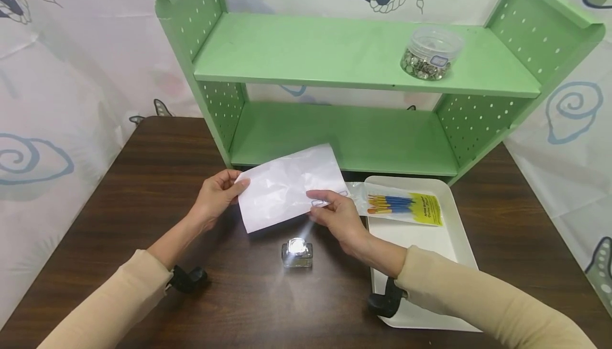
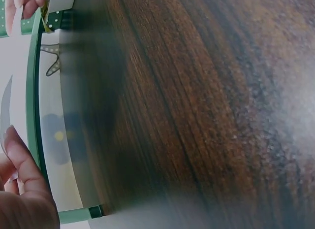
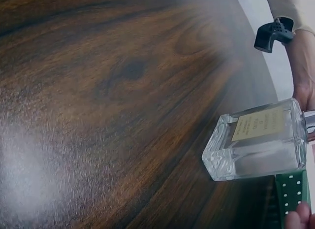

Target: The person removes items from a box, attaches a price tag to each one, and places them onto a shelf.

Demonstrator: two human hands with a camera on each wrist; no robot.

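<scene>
A white, slightly crinkled sheet (image 1: 287,184) is held up in front of the green shelf, slanting upward to the right. My left hand (image 1: 212,197) pinches its left edge between thumb and fingers. At the lower right corner, my right hand (image 1: 339,219) pinches the sheet beside a small blue-outlined mark. Below the sheet, a clear glass bottle (image 1: 297,253) with a shiny silver top stands on the dark wooden table. The right wrist view shows a pale printed label on this bottle (image 3: 246,150).
A green two-tier shelf (image 1: 311,46) stands at the back, with a clear jar (image 1: 430,54) of small metal pieces on its upper board. On the right, a white tray (image 1: 459,243) lies partly under my right forearm. A packet of paintbrushes (image 1: 401,205) rests over its far end.
</scene>
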